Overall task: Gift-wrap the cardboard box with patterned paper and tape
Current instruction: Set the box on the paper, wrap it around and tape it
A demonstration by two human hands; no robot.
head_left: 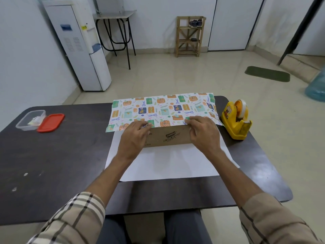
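Both curled, the left grip and right grip pinch the paper edge against the box top, on the counter.

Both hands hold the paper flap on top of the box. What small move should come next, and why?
Probably keep the left hand on the patterned paper and reach the right hand to the tape dispenser: the flap already covers the top of the cardboard box, but no tape shows on it.

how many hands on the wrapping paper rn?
2. The left hand holds the patterned paper over the near-left top edge of the cardboard box; right hand holds it over the near-right.
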